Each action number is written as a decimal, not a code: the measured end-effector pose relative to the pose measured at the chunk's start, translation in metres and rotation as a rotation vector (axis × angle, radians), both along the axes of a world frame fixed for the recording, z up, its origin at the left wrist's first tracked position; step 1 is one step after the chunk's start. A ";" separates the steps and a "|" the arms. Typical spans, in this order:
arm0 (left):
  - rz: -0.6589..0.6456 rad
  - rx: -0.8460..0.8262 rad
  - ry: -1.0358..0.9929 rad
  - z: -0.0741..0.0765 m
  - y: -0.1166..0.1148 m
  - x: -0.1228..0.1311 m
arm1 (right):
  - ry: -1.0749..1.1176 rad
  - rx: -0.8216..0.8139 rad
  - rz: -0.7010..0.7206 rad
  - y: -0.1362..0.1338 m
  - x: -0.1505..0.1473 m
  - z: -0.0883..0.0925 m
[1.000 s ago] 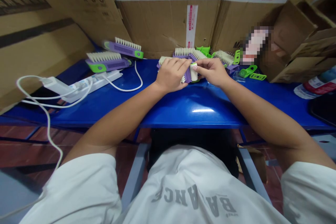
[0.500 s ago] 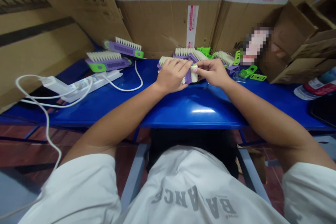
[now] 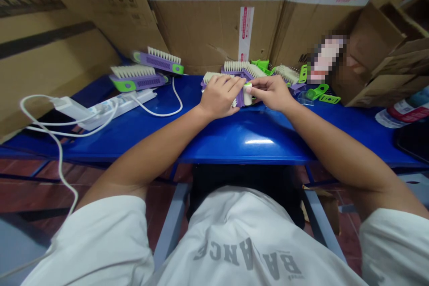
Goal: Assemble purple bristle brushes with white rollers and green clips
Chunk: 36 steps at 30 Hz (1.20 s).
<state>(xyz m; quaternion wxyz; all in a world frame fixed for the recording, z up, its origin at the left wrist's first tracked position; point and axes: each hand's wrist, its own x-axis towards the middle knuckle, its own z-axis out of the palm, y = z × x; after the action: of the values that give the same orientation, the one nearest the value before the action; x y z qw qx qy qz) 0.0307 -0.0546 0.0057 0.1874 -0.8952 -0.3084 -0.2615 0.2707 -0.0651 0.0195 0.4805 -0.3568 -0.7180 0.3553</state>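
My left hand (image 3: 221, 96) is wrapped over a purple brush head (image 3: 240, 98) with white bristles, most of which it hides. At the right end of that brush head, a white cylindrical piece with a green top (image 3: 247, 93) stands out. My right hand (image 3: 273, 93) pinches this piece between thumb and forefinger. Just behind my hands lie more purple brush heads (image 3: 236, 68), bristles facing up. A bright green plastic part (image 3: 262, 66) rests among them. To the right of my right hand are loose green clips (image 3: 317, 92).
Two purple and green brushes (image 3: 137, 82) lie at the left behind a white power strip (image 3: 110, 106) with trailing cables. Cardboard boxes (image 3: 214, 27) wall off the back of the blue table (image 3: 214, 143). A bottle (image 3: 402, 111) and an open carton (image 3: 378, 67) stand at the right.
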 end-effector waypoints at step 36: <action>0.021 -0.030 -0.006 0.003 -0.006 0.005 | -0.135 0.141 -0.153 -0.004 -0.003 0.000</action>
<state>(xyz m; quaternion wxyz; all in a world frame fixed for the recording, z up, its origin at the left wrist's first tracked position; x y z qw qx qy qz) 0.0362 -0.0611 0.0091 0.1758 -0.8938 -0.3222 -0.2577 0.2674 -0.0694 0.0196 0.4807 -0.3991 -0.7425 0.2414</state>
